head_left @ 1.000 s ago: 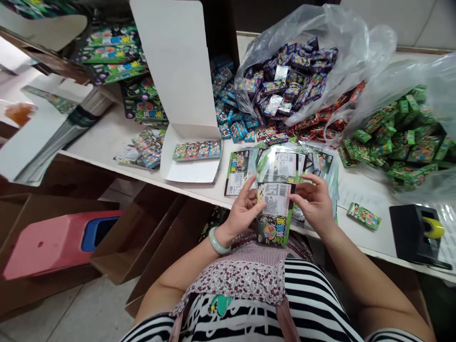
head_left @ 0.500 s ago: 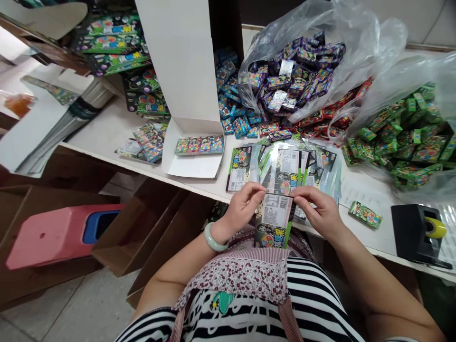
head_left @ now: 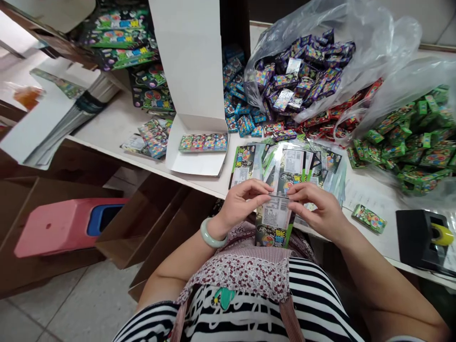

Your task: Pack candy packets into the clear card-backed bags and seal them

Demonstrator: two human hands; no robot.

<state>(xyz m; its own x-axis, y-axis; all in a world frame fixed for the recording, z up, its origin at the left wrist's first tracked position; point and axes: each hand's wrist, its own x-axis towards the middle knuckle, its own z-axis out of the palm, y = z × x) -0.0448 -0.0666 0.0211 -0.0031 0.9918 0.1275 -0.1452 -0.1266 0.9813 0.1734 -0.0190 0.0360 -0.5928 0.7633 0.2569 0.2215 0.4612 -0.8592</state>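
Between my hands, at the table's front edge, hangs a printed plastic pouch (head_left: 273, 221) with a barcode label and green edge. My left hand (head_left: 245, 202) pinches its top left edge, thumb and fingers together; a pale green bangle is on that wrist. My right hand (head_left: 315, 206) pinches the top edge on the other side, fingertips close to my left ones. Just beyond my hands lies a spread of similar pouches (head_left: 244, 166) on the table. An open white box (head_left: 195, 164) to the left holds a row of small colourful boxes (head_left: 203, 142).
Plastic bags hold purple boxes (head_left: 313, 66) and green boxes (head_left: 423, 137); blue (head_left: 245, 124) and red boxes (head_left: 324, 118) lie loose nearby. A tape dispenser (head_left: 416, 237) and a green packet (head_left: 369, 218) stand right. A pink stool (head_left: 53, 228) and cartons (head_left: 124, 228) are below left.
My hands have moved closer together along the pouch's top edge, and my fingertips have shifted over it. The whole view has shifted slightly, with the table things appearing further right.
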